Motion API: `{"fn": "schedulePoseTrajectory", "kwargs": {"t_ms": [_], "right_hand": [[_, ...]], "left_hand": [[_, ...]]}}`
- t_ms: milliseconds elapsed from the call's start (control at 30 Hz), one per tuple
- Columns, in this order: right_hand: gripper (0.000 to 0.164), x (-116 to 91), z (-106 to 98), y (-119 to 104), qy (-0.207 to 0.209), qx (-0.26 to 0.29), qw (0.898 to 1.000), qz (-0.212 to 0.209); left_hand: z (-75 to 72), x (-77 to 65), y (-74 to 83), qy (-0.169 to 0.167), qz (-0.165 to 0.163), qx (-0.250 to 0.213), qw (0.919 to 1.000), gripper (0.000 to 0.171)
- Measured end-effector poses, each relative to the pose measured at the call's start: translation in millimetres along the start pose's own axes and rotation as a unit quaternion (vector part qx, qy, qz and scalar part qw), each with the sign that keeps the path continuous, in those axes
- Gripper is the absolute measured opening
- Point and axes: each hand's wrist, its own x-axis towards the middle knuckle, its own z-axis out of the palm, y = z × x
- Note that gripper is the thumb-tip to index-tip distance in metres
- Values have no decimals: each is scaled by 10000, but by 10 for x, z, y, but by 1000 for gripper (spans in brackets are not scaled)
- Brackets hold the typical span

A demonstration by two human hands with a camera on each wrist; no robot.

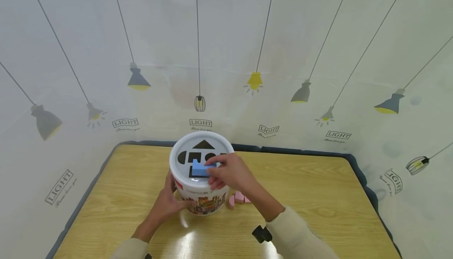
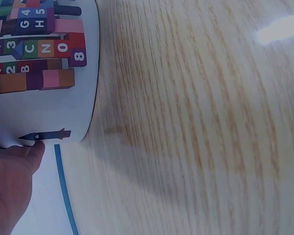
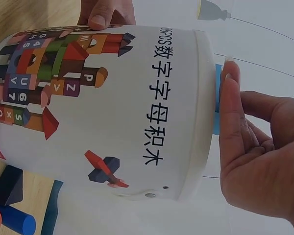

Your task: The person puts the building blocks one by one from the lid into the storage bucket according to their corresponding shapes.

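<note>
A white bucket (image 1: pixel 182 192) printed with colourful toy blocks stands upright on the table. Its white lid (image 1: pixel 188 143) has several dark shaped holes, among them a triangle. My left hand (image 1: pixel 169 201) holds the bucket's left side, thumb across the front and the other fingers partly hidden behind it. Over the lid, my right hand (image 1: pixel 230 170) pinches a blue block (image 1: pixel 199 169) with a curved notch in its top. The block overlaps the front rectangular hole. From the side, the right wrist view shows a strip of this block between the lid and the fingers.
Pink blocks (image 1: pixel 239 197) lie on the wooden table (image 1: pixel 301 196) just right of the bucket. A dark blue block (image 3: pixel 9 186) and a blue cylinder (image 3: pixel 14 219) are near its base. Behind the table hangs a pale lamp-print backdrop (image 1: pixel 226 54).
</note>
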Motion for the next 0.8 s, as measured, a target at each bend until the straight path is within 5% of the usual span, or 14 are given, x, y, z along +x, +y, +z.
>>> {"fn": "schedulePoseTrajectory", "kwargs": {"t_ms": [800], "right_hand": [[19,17,-16,72,199,47,9998,26]], "left_hand": [[-9,14,-8,49,-48,158,9999,129]]}}
